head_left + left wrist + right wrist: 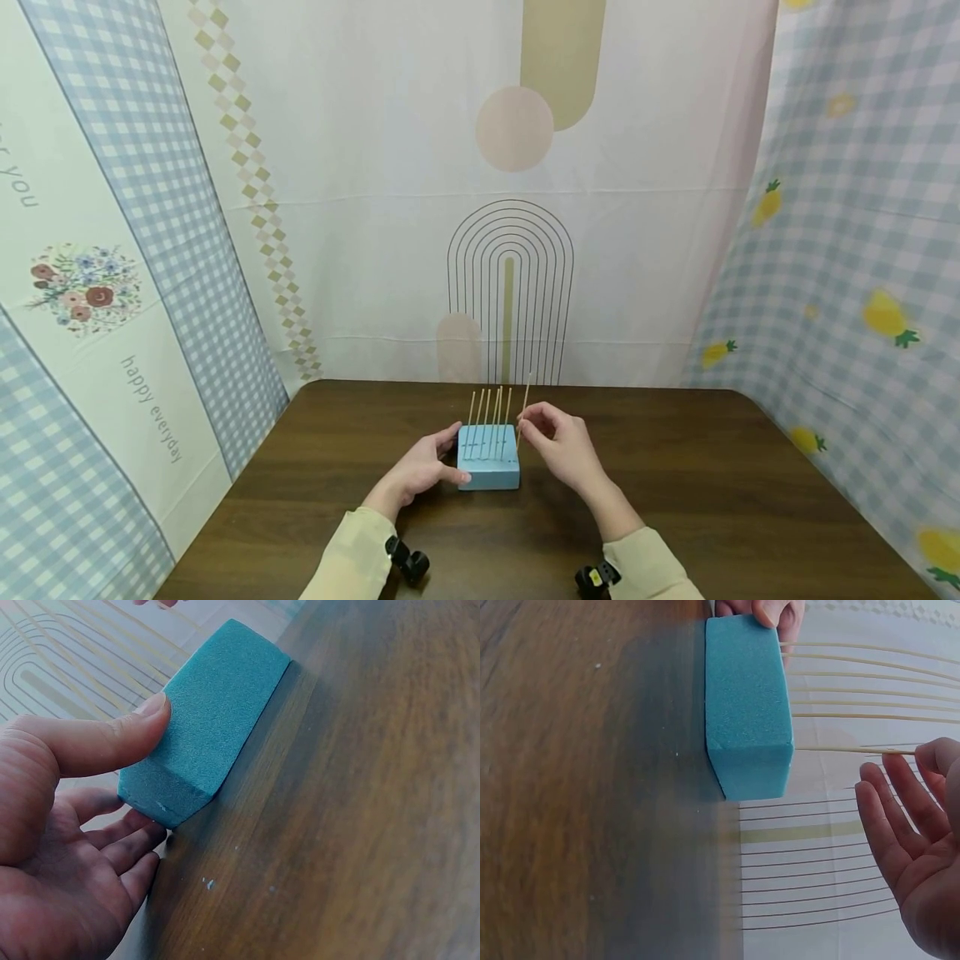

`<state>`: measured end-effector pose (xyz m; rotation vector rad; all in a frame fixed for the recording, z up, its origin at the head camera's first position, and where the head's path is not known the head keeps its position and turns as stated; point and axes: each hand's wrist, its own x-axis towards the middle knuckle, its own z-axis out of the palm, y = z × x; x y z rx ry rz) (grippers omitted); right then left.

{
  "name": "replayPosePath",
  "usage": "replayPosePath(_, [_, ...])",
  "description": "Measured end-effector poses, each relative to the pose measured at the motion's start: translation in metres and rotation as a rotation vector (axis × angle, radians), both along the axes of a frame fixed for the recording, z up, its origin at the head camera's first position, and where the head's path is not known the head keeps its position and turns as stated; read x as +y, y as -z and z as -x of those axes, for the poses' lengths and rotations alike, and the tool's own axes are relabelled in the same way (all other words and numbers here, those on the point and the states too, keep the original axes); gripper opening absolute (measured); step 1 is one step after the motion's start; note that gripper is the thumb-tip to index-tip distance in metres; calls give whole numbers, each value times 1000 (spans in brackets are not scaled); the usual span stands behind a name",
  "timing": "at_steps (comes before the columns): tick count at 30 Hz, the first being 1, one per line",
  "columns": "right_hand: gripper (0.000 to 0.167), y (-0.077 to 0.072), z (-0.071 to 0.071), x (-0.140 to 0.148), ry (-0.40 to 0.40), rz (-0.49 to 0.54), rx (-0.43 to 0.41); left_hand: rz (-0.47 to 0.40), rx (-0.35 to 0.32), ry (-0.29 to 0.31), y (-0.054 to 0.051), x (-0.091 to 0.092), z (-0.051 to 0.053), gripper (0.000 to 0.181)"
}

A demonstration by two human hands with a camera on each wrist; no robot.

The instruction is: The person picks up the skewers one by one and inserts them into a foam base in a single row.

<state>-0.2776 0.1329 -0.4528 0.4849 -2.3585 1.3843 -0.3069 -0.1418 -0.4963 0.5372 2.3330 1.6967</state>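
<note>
A light blue foam block (489, 477) sits on the table, several thin wooden skewers (487, 408) standing upright in its top. My left hand (420, 468) grips the block's left side, the thumb on its near face in the left wrist view and the other fingers round the side. At the block's right, my right hand (561, 442) pinches one more skewer (840, 750) between thumb and fingertips. That skewer leans slightly right in the head view. Its lower end meets the block's top near the right edge; how deep it sits I cannot tell.
The dark brown wooden table (315, 467) carries small pale blue crumbs (209, 884) near the block. Behind it hangs a white patterned cloth (375, 250), with checked cloths at both sides. Black wrist cameras (407, 560) are strapped over the sleeves.
</note>
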Motion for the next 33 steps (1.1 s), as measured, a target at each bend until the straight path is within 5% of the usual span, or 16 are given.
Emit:
replayPosePath(14, [17,0,-1,0,-79,-153,-48,20,9,-5,-3,-2,-1,102])
replayPosePath(33, [10,2,-2,2,-56,-184,-68,54,31,18,-2,-2,1,104])
